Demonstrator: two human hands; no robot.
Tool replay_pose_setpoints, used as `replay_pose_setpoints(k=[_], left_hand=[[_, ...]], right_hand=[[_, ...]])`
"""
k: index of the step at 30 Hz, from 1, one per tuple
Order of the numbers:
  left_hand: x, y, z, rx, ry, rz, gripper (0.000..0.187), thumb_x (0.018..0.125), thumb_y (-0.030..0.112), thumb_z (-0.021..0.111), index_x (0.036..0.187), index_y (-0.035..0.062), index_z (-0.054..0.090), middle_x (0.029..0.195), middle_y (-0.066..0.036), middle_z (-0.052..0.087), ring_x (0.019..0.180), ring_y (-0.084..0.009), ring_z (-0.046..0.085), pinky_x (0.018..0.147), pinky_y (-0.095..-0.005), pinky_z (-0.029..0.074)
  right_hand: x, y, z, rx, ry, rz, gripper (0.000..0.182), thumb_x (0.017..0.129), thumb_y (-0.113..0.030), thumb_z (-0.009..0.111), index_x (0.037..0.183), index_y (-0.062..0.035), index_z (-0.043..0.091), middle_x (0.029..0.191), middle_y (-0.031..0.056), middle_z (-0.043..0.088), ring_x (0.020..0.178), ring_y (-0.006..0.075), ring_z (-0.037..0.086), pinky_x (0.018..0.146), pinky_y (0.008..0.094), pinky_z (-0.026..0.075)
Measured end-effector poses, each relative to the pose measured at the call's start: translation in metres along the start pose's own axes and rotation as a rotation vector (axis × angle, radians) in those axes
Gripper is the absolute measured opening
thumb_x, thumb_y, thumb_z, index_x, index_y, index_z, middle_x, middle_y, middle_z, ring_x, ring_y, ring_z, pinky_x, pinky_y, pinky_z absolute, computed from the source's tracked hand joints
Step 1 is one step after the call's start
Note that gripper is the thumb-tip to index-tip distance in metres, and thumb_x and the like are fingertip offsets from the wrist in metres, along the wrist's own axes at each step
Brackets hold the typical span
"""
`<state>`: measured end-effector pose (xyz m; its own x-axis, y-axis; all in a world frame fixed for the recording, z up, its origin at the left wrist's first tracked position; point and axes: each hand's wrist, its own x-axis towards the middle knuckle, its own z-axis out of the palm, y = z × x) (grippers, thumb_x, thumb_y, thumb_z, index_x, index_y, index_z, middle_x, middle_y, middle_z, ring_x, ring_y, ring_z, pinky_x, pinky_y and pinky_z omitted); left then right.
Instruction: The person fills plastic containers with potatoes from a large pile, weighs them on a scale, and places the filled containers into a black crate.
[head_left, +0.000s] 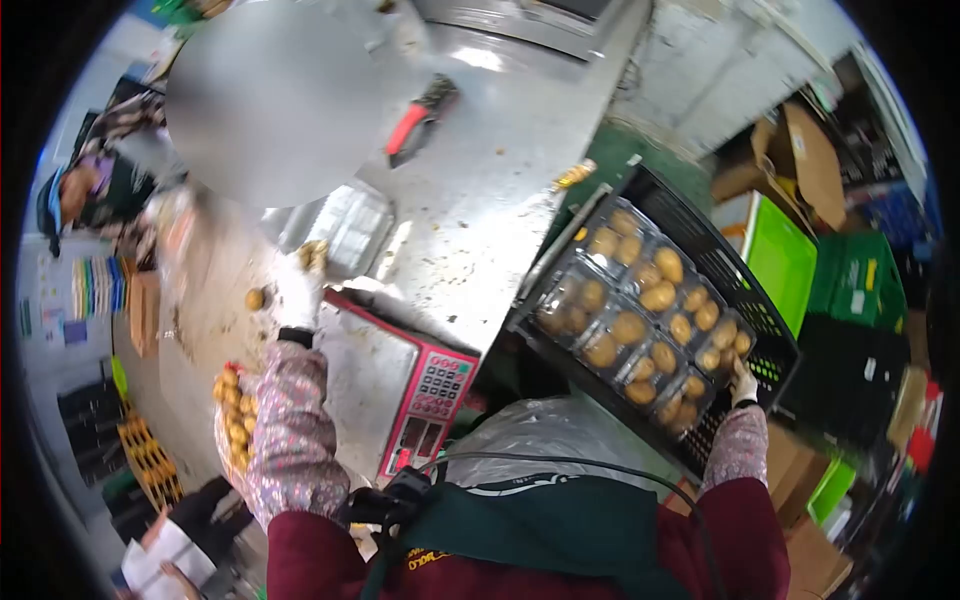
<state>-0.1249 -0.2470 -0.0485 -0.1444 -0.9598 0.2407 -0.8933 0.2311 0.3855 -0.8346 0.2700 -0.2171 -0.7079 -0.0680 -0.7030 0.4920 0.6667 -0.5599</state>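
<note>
My left hand, in a pale glove with soiled fingertips, reaches over the steel table. Its fingers curl at the near edge of a clear plastic container. Beside that forearm lies a scale with a red frame and a keypad. To the right, my right hand, also gloved, reaches into a black crate. Its fingers close on the corner of a clear pack of potatoes. Several more potato packs fill the crate in rows, tilted in this view.
A red-handled tool and a loose potato lie on the table. A net bag of potatoes sits left of my forearm. Green trays and cardboard boxes stand at right. Other people are at left.
</note>
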Motion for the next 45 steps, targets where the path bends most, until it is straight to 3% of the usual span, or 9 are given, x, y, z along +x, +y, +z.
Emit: replay_pose_setpoints(k=[2, 5, 11, 16, 23, 28, 30, 40, 45], left_hand=[[0.0, 0.012, -0.013, 0.312, 0.022, 0.172, 0.017, 0.087, 0.023, 0.067, 0.095, 0.0081, 0.07, 0.083, -0.013, 0.068, 0.08, -0.0311, 0.065, 0.076, -0.0414, 0.051], [-0.005, 0.011, -0.037, 0.657, 0.122, 0.326, 0.017, 0.082, 0.022, 0.068, 0.096, 0.0115, 0.065, 0.093, -0.01, 0.064, 0.098, -0.0315, 0.059, 0.087, -0.0442, 0.046], [-0.124, 0.035, -0.101, 0.756, 0.334, 0.328, 0.03, 0.078, 0.015, 0.069, 0.106, 0.0086, 0.063, 0.092, -0.014, 0.06, 0.088, -0.0343, 0.057, 0.078, -0.0461, 0.045], [-0.26, 0.062, -0.101, 0.408, -0.104, 0.356, 0.026, 0.078, 0.018, 0.062, 0.102, 0.0096, 0.065, 0.08, -0.005, 0.055, 0.078, -0.0219, 0.057, 0.083, -0.0391, 0.048], [-0.321, 0.066, -0.121, 0.083, 0.127, 0.117, 0.022, 0.087, 0.025, 0.063, 0.102, 0.0094, 0.064, 0.098, -0.004, 0.063, 0.095, -0.0233, 0.06, 0.093, -0.043, 0.047], [-0.4, 0.026, -0.155, 0.053, 0.512, -0.599, 0.026, 0.083, 0.016, 0.067, 0.106, 0.0043, 0.062, 0.097, -0.013, 0.063, 0.091, -0.0341, 0.058, 0.083, -0.0444, 0.044], [-0.443, -0.013, -0.141, 0.391, 0.4, -0.991, 0.057, 0.086, 0.022, 0.065, 0.136, 0.0021, 0.046, 0.126, -0.023, 0.053, 0.115, -0.04, 0.049, 0.1, -0.0457, 0.037], [-0.47, -0.112, -0.144, 0.132, 0.47, -1.076, 0.081, 0.078, 0.023, 0.077, 0.147, 0.0145, 0.036, 0.14, -0.018, 0.047, 0.122, -0.034, 0.051, 0.1, -0.0417, 0.045], [-0.504, -0.103, -0.162, -1.54, 1.206, -0.829, 0.065, 0.087, 0.027, 0.07, 0.142, 0.0079, 0.041, 0.134, -0.014, 0.054, 0.122, -0.0274, 0.054, 0.103, -0.0405, 0.046]], right_hand=[[0.127, 0.063, -0.024, -0.488, 0.038, -0.303, 0.058, 0.085, -0.032, 0.072, 0.133, -0.0023, 0.056, 0.123, 0.008, 0.064, 0.104, 0.021, 0.061, 0.088, 0.0344, 0.046], [0.058, -0.008, 0.017, -0.856, 0.257, -0.253, 0.059, 0.088, -0.047, 0.06, 0.111, 0.0075, 0.065, 0.115, 0.0261, 0.065, 0.111, 0.0387, 0.059, 0.092, 0.0384, 0.046], [-0.005, -0.094, 0.102, -0.692, 0.393, -0.805, 0.053, 0.094, -0.035, 0.058, 0.125, 0.008, 0.057, 0.125, 0.0239, 0.061, 0.115, 0.0339, 0.059, 0.1, 0.0372, 0.044], [-0.055, -0.186, 0.227, -0.506, 0.14, -1.212, 0.042, 0.094, -0.02, 0.06, 0.126, 0.0071, 0.055, 0.123, 0.0212, 0.062, 0.116, 0.0316, 0.058, 0.103, 0.038, 0.042], [-0.347, -0.271, 0.441, -0.316, -0.554, -1.758, 0.034, 0.094, -0.009, 0.057, 0.126, 0.0044, 0.057, 0.128, 0.0167, 0.058, 0.121, 0.0251, 0.053, 0.107, 0.0357, 0.037], [-0.599, -0.172, 0.529, -0.499, -1.368, -1.752, 0.028, 0.092, -0.005, 0.059, 0.119, -0.0003, 0.063, 0.115, 0.0112, 0.067, 0.106, 0.0194, 0.062, 0.095, 0.0303, 0.046], [-0.659, -0.103, 0.553, -0.593, -1.573, -1.924, 0.03, 0.087, -0.011, 0.066, 0.117, -0.0082, 0.066, 0.109, 0.0125, 0.069, 0.097, 0.0221, 0.066, 0.087, 0.0311, 0.051], [-0.814, 0.207, 0.648, -1.002, -1.95, -2.35, 0.048, 0.072, -0.021, 0.069, 0.119, -0.0115, 0.063, 0.107, 0.0223, 0.063, 0.101, 0.0383, 0.062, 0.087, 0.0438, 0.051], [-0.839, 0.254, 0.629, -1.575, -1.625, -2.49, 0.073, 0.063, -0.042, 0.081, 0.125, -0.013, 0.057, 0.136, 0.0314, 0.045, 0.129, 0.0484, 0.043, 0.102, 0.0527, 0.043]])
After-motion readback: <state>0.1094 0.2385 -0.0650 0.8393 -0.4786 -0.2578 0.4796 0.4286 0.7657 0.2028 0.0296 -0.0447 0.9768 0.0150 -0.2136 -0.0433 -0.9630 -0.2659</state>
